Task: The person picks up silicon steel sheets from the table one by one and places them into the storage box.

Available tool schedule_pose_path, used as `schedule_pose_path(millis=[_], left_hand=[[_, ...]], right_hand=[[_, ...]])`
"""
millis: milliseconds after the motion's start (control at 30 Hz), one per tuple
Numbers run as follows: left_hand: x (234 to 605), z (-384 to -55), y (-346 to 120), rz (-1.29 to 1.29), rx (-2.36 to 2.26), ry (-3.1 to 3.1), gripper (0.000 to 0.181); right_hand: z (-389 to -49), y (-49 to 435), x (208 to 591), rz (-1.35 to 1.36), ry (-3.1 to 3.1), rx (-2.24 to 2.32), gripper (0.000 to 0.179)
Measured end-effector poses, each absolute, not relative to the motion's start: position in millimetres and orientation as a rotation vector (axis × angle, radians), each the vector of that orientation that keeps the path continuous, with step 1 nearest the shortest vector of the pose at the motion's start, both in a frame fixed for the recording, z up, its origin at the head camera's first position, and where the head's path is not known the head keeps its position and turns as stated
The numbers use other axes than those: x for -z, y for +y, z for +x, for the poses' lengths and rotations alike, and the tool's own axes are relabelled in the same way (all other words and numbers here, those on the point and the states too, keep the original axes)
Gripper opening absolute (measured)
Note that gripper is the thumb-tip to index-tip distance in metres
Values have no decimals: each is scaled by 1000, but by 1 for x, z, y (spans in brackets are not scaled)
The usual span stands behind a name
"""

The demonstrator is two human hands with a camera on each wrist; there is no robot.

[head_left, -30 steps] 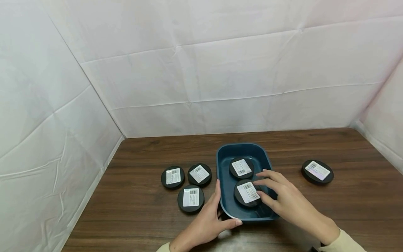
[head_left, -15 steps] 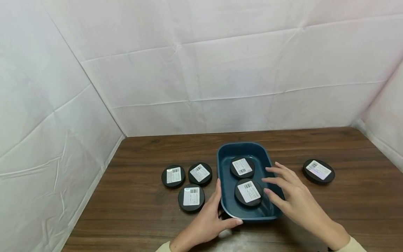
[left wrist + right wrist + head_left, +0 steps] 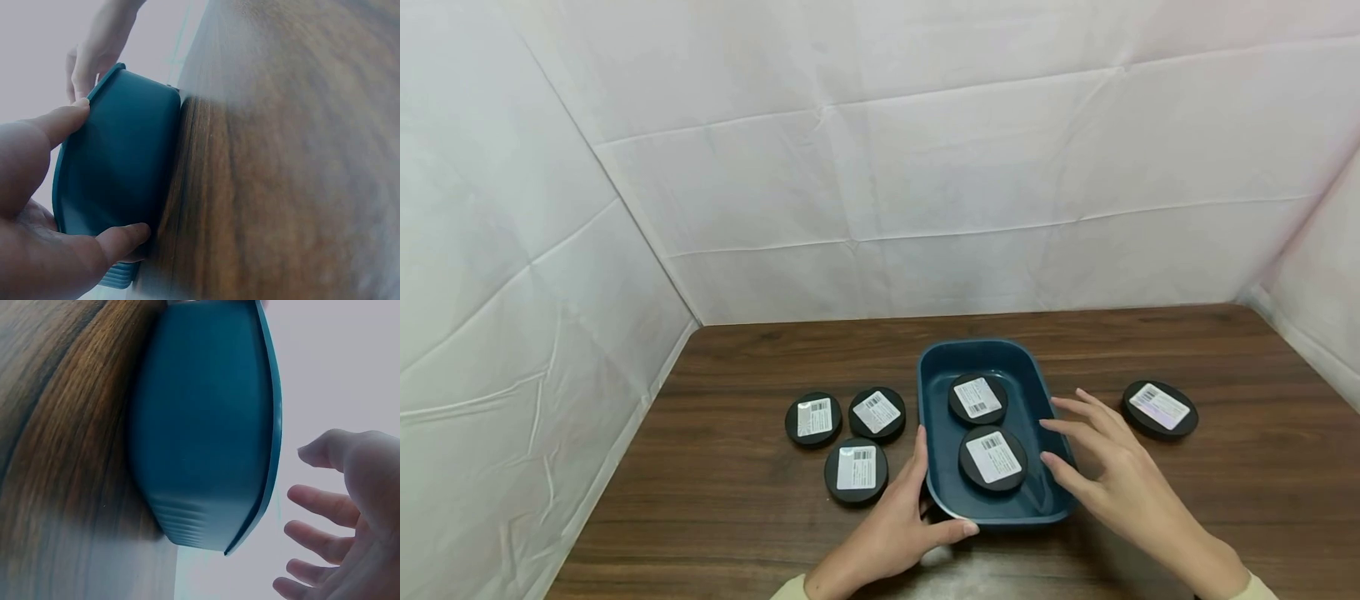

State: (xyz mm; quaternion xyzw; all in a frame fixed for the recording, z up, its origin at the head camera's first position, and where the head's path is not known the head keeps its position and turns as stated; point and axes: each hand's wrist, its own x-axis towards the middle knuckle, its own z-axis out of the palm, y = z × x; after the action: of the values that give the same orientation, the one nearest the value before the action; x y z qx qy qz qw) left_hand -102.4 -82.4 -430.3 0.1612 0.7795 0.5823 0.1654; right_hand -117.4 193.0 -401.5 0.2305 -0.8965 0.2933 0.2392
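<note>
White labels (image 3: pixel 992 457) with barcodes sat on top of six round black discs, their lines of print too small to read. Two discs lay flat in a deep blue tray (image 3: pixel 1027 392): the far disc (image 3: pixel 977 398) beside the left wall and the near disc (image 3: pixel 985 482) just below it, touching or nearly so. The tray stood on the dark wood-grained bench (image 3: pixel 715 467), its ribbed outer corners showing in both wrist views. The left hand (image 3: pixel 895 523) had its grip closed about the tray's near left corner, thumb at the near rim and fingers along the left side. The right hand (image 3: pixel 1108 471) was just beside the right rim, its grip spread apart with nothing between thumb and fingers. Left of the tray three discs made a close cluster: the leftmost disc (image 3: pixel 814 420), the middle disc (image 3: pixel 877 414) and the nearest disc (image 3: pixel 856 472). A lone disc (image 3: pixel 1160 410) lay well apart from the tray, on the right. White sheeting (image 3: pixel 970 167) rose behind the bench.
</note>
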Motion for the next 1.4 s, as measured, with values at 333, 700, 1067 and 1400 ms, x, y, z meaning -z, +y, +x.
schedule_pose_path(millis=[333,700,1067,1400], left_hand=[[431,-102,-83,462,-1661,2218,116],[430,-102,-83,450,-1641,2234,116],[430,-102,-83,445,-1646,2222,117],[429,-102,-82,444,-1635,2228,116]], right_hand=[[-115,201,407,604,-2465,-791,44],[-113,208,413,582,-2528,-788,48],[-112,215,414,575,-2529,-761,55],[-111,220,415,544,-2598,-789,53]])
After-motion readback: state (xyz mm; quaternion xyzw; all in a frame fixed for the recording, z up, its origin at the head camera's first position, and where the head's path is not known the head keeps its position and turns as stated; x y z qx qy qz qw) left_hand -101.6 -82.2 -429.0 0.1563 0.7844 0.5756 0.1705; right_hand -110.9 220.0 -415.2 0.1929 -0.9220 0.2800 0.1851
